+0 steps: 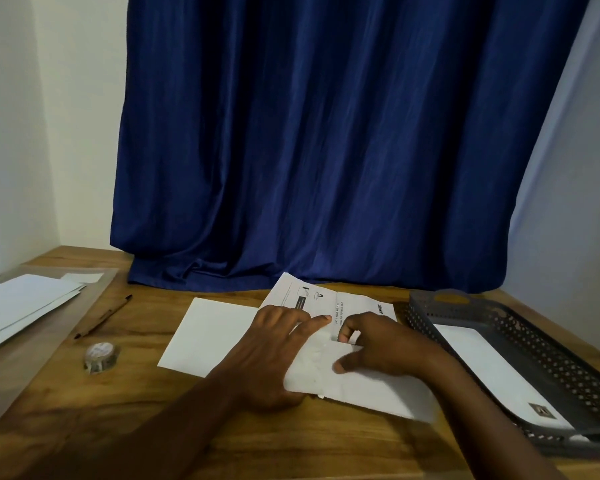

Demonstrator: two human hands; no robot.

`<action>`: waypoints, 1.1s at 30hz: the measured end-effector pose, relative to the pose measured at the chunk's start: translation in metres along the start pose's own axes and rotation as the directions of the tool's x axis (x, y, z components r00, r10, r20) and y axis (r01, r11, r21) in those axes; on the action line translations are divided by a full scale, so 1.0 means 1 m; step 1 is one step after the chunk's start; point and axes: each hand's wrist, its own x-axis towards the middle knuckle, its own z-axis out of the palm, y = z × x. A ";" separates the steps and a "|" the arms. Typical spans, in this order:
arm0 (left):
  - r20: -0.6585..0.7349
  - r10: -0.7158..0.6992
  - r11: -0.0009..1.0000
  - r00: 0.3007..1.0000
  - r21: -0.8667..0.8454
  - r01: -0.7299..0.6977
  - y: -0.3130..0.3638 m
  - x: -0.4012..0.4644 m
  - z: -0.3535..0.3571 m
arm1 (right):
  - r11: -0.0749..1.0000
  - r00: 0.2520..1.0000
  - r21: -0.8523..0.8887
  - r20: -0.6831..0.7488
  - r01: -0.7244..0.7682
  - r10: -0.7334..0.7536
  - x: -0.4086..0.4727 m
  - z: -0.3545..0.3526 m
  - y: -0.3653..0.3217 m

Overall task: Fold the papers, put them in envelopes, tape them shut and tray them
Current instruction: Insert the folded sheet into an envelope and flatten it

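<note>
Two bare hands are working at the middle of a wooden tabletop (125, 403), in front of a dark blue curtain (326, 133) that is hanging down to the tabletop's far edge. At the right edge a grey perforated tray (520, 348) is already holding one white sealed envelope (492, 372). At the left edge a loose stack of white envelopes (21, 306) is lying, with a brown pen (103, 317) just beside it and a small roll of clear tape (101, 356) nearer the front edge.

Between the hands a white envelope (361, 386) is lying flat, its long axis running from the centre toward the front right corner, its open end facing the far edge. A printed folded paper (357, 306) is sticking out of that open end, pointing away toward the curtain. A plain white sheet (208, 334) is lying to the left, partly under the left arm.

The left hand (274, 358) is resting on the envelope's left end with fingers mostly straight, its forefinger pressing near the mouth. The right hand (378, 344) is curling its fingers at the mouth and appears to be pinching the paper's edge, thumb lying on the envelope.

The paper is lying directly beyond the right hand's grip, so sliding it home likely means drawing it toward the front edge, along the envelope's short side. The right hand is nearer.
</note>
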 end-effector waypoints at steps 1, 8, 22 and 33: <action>-0.001 -0.005 1.000 1.000 -0.017 0.005 0.000 0.000 0.002 | 1.000 0.999 -0.008 -0.045 -0.016 0.016 0.003 0.003 -0.004; -0.033 -0.052 0.997 0.998 -0.054 0.050 -0.005 0.000 0.004 | 0.996 0.939 -0.049 -0.339 -0.070 0.050 -0.006 0.020 -0.016; -0.216 -0.011 1.000 0.976 0.026 0.017 -0.004 -0.002 -0.003 | 0.452 0.936 0.892 -0.156 -0.003 0.314 -0.053 0.043 0.044; -0.216 0.003 0.999 0.976 0.032 0.004 -0.004 -0.002 0.001 | 0.475 0.970 0.880 -0.131 0.019 0.204 -0.018 0.066 -0.020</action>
